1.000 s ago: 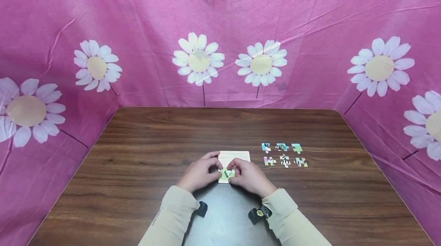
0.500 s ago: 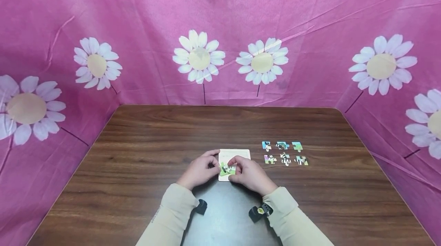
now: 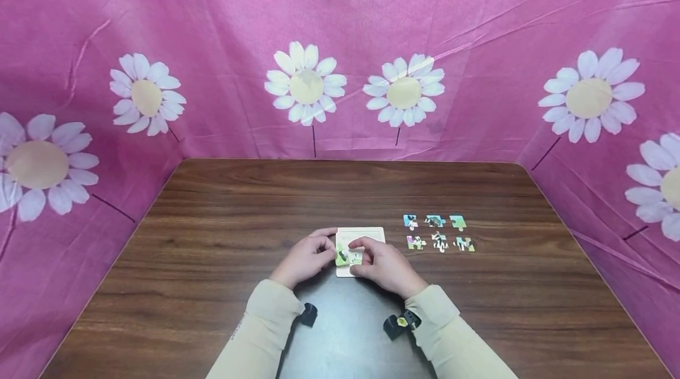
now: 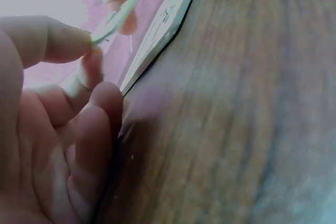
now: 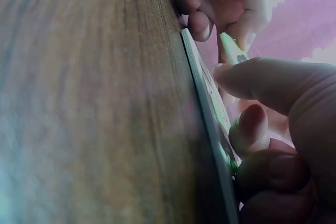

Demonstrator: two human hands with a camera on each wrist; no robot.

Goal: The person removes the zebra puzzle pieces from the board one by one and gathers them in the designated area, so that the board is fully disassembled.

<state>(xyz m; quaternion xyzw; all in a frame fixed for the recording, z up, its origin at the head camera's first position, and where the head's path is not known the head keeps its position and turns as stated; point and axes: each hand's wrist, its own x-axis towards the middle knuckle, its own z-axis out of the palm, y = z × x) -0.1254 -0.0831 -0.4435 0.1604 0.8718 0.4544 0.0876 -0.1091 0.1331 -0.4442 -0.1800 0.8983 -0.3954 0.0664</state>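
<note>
A green jigsaw piece (image 3: 341, 255) is pinched between thumb and forefinger of the left hand (image 3: 304, 260). In the left wrist view this piece (image 4: 114, 22) is tilted up above the puzzle board (image 4: 167, 30). The right hand (image 3: 390, 267) arches over the board's right side, thumb and forefinger apart, its thumb tip close to the piece's lower end in the right wrist view. On the pale square board (image 3: 369, 233), more green-and-white picture (image 3: 355, 258) shows between the hands. The fingers partly cover the board's front half.
Several loose jigsaw pieces lie in two rows right of the board, including a green one (image 3: 458, 222) at the back and a purple-edged one (image 3: 416, 242) in front. The brown wooden table (image 3: 239, 202) ends at a pink flowered cloth (image 3: 350, 25).
The green piece has shifted left and tilted, away from the right fingertips. Its lower picture area shows more between the hands. The view has tilted slightly; the loose pieces have not moved.
</note>
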